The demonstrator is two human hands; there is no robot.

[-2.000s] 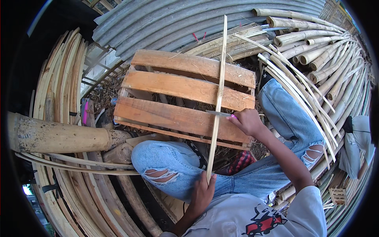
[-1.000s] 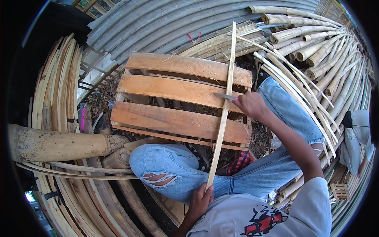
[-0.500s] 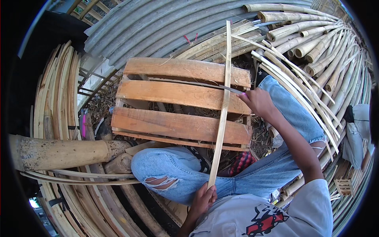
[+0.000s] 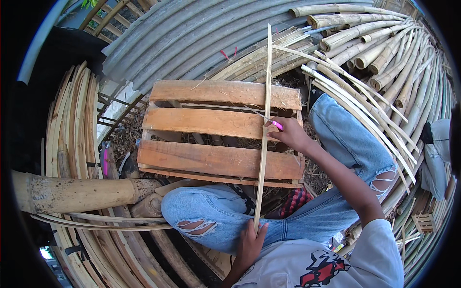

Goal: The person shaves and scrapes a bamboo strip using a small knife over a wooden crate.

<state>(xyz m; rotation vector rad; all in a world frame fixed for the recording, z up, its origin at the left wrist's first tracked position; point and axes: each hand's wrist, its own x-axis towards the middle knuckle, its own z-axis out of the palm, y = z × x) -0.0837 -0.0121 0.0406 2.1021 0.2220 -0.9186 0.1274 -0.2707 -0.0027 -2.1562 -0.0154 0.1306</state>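
Observation:
A long pale bamboo strip (image 4: 262, 165) runs away from me across a slatted wooden crate (image 4: 206, 122) and reaches past its far edge. Its near end is in my left hand (image 4: 250, 242), closed around it at my lap. My right hand (image 4: 292, 134) grips a knife (image 4: 277, 125) by its pink handle, close against the strip over the middle slat. The thin blade points to the far left, across the strip. Some right fingers also seem to touch the strip, though the exact contact is hard to see.
Split strips (image 4: 72, 125) are stacked at left beside a thick bamboo pole (image 4: 81, 192). Corrugated sheeting (image 4: 192, 38) slopes behind the crate. Bamboo poles (image 4: 374, 60) pile up at far right, with loose strips (image 4: 355, 105) beside my knee. Another person's clothed limb (image 4: 434, 158) shows at right.
My right hand has come nearer and leftward along the strip with the knife, showing more pink handle. The strip has turned to a narrower face, its far end shifting left.

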